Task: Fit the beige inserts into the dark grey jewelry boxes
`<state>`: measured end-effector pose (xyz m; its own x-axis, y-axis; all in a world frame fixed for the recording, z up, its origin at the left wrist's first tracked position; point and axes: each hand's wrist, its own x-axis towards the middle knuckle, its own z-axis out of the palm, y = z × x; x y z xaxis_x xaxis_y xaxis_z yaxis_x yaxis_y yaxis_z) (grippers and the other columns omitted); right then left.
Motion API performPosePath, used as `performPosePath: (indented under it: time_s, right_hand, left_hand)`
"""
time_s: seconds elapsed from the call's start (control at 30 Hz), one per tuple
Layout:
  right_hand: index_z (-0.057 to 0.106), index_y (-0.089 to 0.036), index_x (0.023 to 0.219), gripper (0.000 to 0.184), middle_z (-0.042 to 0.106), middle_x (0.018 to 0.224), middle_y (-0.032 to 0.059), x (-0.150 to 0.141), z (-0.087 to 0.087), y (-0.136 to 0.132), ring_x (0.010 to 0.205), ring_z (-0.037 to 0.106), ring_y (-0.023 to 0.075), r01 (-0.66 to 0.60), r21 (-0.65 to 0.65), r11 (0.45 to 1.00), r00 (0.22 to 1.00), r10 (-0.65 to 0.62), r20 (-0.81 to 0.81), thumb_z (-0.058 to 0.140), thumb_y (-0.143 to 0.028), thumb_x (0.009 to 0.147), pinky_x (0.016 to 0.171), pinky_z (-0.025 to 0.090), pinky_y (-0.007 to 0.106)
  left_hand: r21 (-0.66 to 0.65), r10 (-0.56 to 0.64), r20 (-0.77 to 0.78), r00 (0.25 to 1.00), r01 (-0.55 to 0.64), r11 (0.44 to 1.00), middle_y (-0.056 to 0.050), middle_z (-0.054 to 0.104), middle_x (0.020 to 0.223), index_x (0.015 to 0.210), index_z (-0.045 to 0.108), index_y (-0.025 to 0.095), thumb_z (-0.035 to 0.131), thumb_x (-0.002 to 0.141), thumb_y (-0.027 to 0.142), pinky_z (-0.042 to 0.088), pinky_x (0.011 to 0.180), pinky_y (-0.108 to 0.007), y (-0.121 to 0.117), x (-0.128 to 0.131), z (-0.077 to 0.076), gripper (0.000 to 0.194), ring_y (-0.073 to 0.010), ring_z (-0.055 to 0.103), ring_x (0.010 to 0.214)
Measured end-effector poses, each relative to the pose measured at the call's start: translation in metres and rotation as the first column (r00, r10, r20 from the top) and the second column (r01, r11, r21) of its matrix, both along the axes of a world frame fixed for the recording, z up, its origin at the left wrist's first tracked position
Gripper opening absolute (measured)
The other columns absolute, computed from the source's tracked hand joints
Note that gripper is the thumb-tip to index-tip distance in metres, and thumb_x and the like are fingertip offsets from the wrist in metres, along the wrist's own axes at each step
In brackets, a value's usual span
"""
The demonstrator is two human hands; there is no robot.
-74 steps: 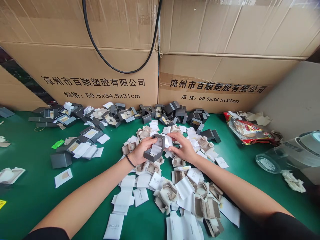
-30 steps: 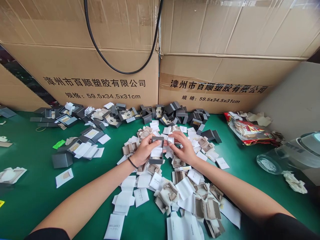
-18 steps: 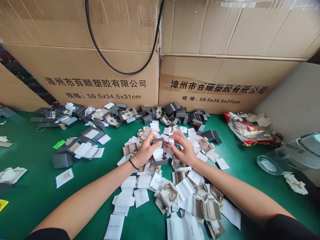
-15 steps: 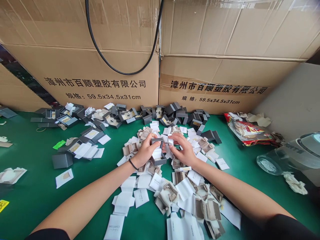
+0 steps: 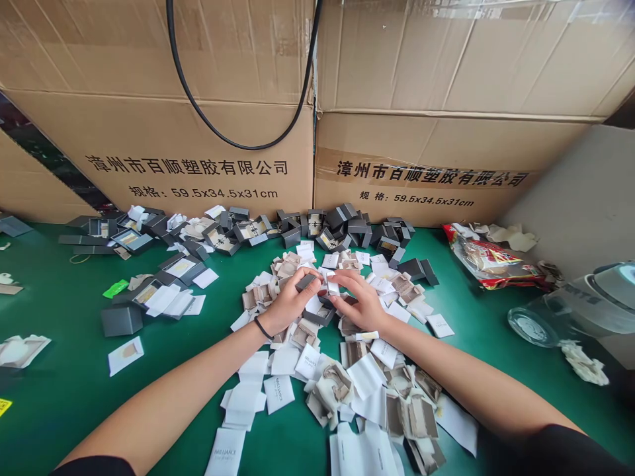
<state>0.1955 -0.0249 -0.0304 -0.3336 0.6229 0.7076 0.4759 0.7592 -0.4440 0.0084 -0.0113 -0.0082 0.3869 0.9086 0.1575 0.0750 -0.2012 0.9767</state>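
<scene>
In my left hand is a small dark grey jewellery box, its lid raised under my fingers and pale lining showing inside. My right hand is at the box's right side, thumb and fingers closed around a small white piece by the opening. What that piece is exactly, I cannot make out. Around and below both hands lies a spread of white printed cards and torn grey-white box inserts.
Dark jewellery boxes are heaped along the back, before large cartons. More boxes and cards lie left, near a green scrap. A red snack bag and a clear bottle stand at right. A black cable hangs above.
The jewellery box has turned and tipped in my left hand, its lid now more covered by my fingers. My right hand has moved slightly left, closer to the box.
</scene>
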Motion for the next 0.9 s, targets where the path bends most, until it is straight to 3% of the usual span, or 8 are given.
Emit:
performPosePath:
  time_s: [0.17, 0.4, 0.5, 0.63, 0.8, 0.9]
  right_hand:
    - [0.051, -0.024, 0.115, 0.032, 0.057, 0.111, 0.0105, -0.0008, 0.0005, -0.0021, 0.106, 0.056, 0.0220, -0.017, 0.010, 1.000, 0.994, 0.018, -0.104, 0.056, -0.031, 0.084, 0.089, 0.048, 0.039]
    - [0.050, -0.021, 0.115, 0.033, 0.059, 0.109, 0.0106, -0.0056, 0.0018, -0.0007, 0.104, 0.057, 0.0201, -0.232, -0.152, 0.961, 0.972, 0.233, -0.011, 0.052, -0.036, 0.086, 0.089, 0.049, 0.036]
    - [0.049, -0.021, 0.117, 0.035, 0.059, 0.109, 0.0108, -0.0058, 0.0031, -0.0015, 0.101, 0.057, 0.0199, -0.230, -0.158, 0.960, 0.973, 0.231, -0.013, 0.051, -0.036, 0.086, 0.086, 0.050, 0.035]
    - [0.042, -0.020, 0.124, 0.047, 0.060, 0.106, 0.0111, -0.0053, 0.0038, -0.0042, 0.082, 0.060, 0.0175, -0.176, -0.162, 0.971, 0.984, 0.177, -0.004, 0.053, -0.042, 0.083, 0.069, 0.052, 0.031]
    - [0.041, -0.020, 0.123, 0.052, 0.061, 0.104, 0.0109, -0.0043, 0.0020, -0.0049, 0.084, 0.060, 0.0185, -0.172, -0.122, 0.978, 0.984, 0.176, 0.021, 0.056, -0.046, 0.080, 0.069, 0.051, 0.030]
    - [0.042, -0.020, 0.121, 0.053, 0.062, 0.101, 0.0102, -0.0040, 0.0011, -0.0045, 0.079, 0.061, 0.0176, -0.134, -0.132, 0.982, 0.990, 0.139, 0.028, 0.058, -0.048, 0.079, 0.063, 0.051, 0.027]
  left_hand:
    - [0.037, -0.047, 0.004, 0.999, 0.047, 0.998, -0.007, 0.052, 0.107, 0.100, 0.049, 0.019, 0.054, 0.079, 0.048, 0.040, 0.092, -0.032, -0.0013, 0.0006, -0.0038, 0.036, -0.0201, 0.050, 0.104]
    - [0.058, -0.092, -0.005, 0.996, 0.092, 0.994, -0.009, 0.052, 0.114, 0.102, 0.047, 0.019, 0.050, 0.076, 0.058, 0.038, 0.095, -0.032, -0.0016, 0.0005, -0.0040, 0.047, -0.0195, 0.050, 0.106]
    - [0.073, -0.082, 0.001, 0.997, 0.082, 0.994, -0.010, 0.052, 0.114, 0.099, 0.047, 0.019, 0.048, 0.076, 0.060, 0.037, 0.095, -0.031, -0.0025, 0.0013, -0.0029, 0.047, -0.0195, 0.050, 0.107]
    - [0.089, -0.082, -0.005, 0.997, 0.082, 0.993, -0.010, 0.051, 0.114, 0.100, 0.047, 0.019, 0.047, 0.076, 0.061, 0.040, 0.089, -0.030, -0.0033, 0.0014, -0.0022, 0.048, -0.0192, 0.051, 0.103]
    - [0.097, -0.073, -0.050, 0.996, 0.077, 0.992, -0.011, 0.049, 0.117, 0.102, 0.046, 0.019, 0.047, 0.075, 0.063, 0.041, 0.085, -0.030, -0.0038, 0.0004, -0.0032, 0.051, -0.0190, 0.052, 0.097]
    - [0.131, -0.049, -0.063, 0.997, 0.057, 0.990, -0.011, 0.048, 0.118, 0.103, 0.045, 0.019, 0.046, 0.076, 0.062, 0.040, 0.090, -0.032, -0.0039, 0.0005, -0.0050, 0.050, -0.0209, 0.050, 0.103]
